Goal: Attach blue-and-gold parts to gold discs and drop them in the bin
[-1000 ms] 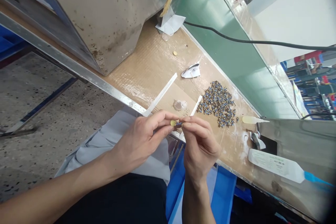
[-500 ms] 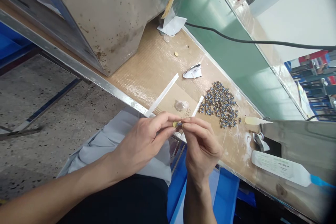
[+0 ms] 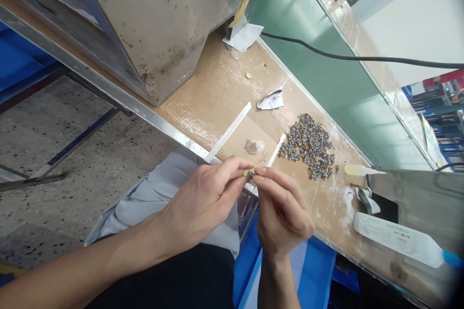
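Your left hand and right hand both pinch a small yellow-and-blue piece in their fingers, one hand on each side, so neither is nearer. Its long way is too small to tell. Just past it, a clear cup sits on the tabletop; its inside is unclear. Farther right lies a blue-and-gold pile, then a small bottle with pale yellow stuff.

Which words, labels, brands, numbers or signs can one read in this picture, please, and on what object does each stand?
No text can be read with certainty.
White bottle: green and dark print, too small and blurred to quote.
Small yellow piece held in the fingers: too small to tell any marking.
Pile of small parts: no lettering can be made out.
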A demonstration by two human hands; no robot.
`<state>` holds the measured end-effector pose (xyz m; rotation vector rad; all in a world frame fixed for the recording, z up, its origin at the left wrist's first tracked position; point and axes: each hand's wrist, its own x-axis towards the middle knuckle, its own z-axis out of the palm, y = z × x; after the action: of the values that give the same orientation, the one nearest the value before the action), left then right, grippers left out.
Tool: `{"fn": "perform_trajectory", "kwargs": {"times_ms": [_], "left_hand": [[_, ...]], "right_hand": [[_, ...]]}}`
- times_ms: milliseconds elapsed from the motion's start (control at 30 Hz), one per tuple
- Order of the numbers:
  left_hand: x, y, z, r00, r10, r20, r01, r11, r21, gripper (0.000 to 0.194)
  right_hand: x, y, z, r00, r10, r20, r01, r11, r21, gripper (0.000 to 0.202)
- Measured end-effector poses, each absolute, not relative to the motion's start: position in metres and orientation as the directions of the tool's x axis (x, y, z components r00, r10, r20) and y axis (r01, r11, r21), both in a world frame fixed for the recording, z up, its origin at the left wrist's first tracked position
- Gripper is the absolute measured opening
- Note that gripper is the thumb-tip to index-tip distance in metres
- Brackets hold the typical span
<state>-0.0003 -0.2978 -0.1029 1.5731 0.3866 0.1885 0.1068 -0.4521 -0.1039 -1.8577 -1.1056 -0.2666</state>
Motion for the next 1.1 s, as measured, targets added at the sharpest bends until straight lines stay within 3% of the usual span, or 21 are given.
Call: {"fn": "perform_trajectory", "kwargs": {"times_ms": [300,733,833,967,1100], "left_hand": [[-0.005,-0.301,-0.098,0.926,0.356,-0.130,0.137,0.003,0.991,0.020],[-0.007,-0.309,-0.102,0.905,0.411,-0.108,0.137,-0.041,0.990,0.021],[-0.007,-0.309,-0.102,0.909,0.410,-0.078,0.128,-0.096,0.987,0.022],[-0.005,-0.311,-0.101,0.917,0.400,0.007,0.095,-0.235,0.967,0.027],[0.000,-0.318,-0.101,0.922,0.378,0.083,0.068,-0.369,0.927,0.051]], "right_hand": [[0.093,-0.460,-0.115,0.482,0.543,0.688,0.861,-0.149,-0.486,0.041],[0.083,-0.467,-0.122,0.448,0.532,0.718,0.883,-0.137,-0.449,0.045],[0.086,-0.471,-0.118,0.542,0.554,0.632,0.803,-0.117,-0.585,0.040],[0.091,-0.474,-0.111,0.776,0.520,0.357,0.515,-0.193,-0.835,0.020],[0.095,-0.476,-0.112,0.825,0.541,0.164,0.295,-0.165,-0.941,0.010]]}}
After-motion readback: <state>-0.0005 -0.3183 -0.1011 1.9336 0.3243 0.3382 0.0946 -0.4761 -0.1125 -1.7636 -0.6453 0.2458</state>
